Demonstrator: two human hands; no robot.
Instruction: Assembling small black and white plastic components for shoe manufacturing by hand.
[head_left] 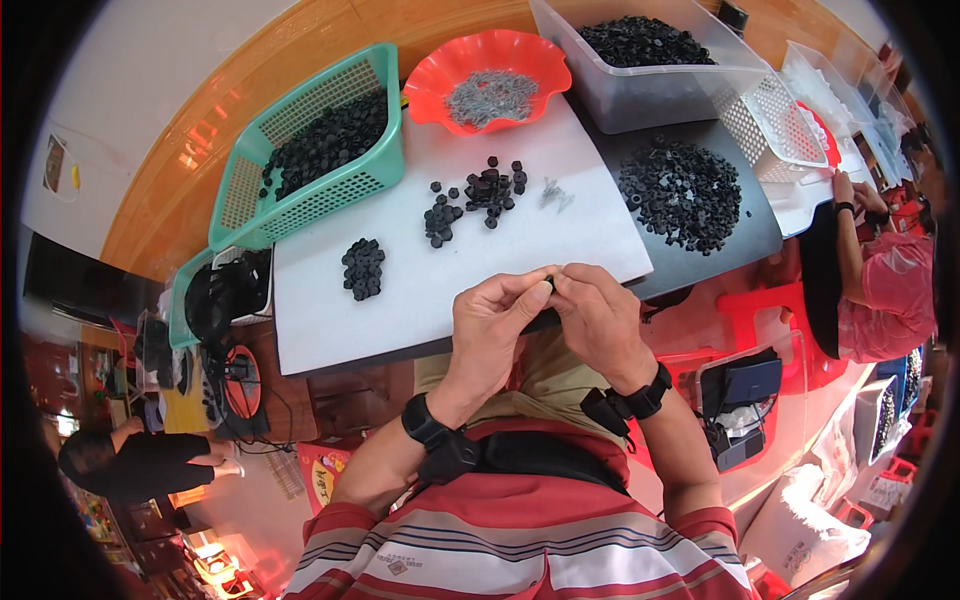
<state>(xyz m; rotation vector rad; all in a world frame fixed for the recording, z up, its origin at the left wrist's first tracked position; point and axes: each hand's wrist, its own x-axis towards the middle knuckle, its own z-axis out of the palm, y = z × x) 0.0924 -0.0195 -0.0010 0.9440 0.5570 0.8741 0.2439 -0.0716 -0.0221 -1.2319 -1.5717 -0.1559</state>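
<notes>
My left hand (494,318) and my right hand (603,322) meet at the near edge of the white board (560,230). Their fingertips pinch a small black part (549,281), mostly hidden by the fingers. Ahead of them, several small black knobs lie in a loose pile (490,192), with a smaller cluster (441,220) beside it. A tidy group of black knobs (362,269) sits farther left. To the right of the pile is a little heap of thin grey pins (554,195).
Behind the board stand a green basket (330,198) of black parts, a red bowl (420,85) of grey pins and a clear bin (640,95) of black parts. A heap of black pieces (682,195) lies right, on a dark surface. Another person (885,290) sits far right.
</notes>
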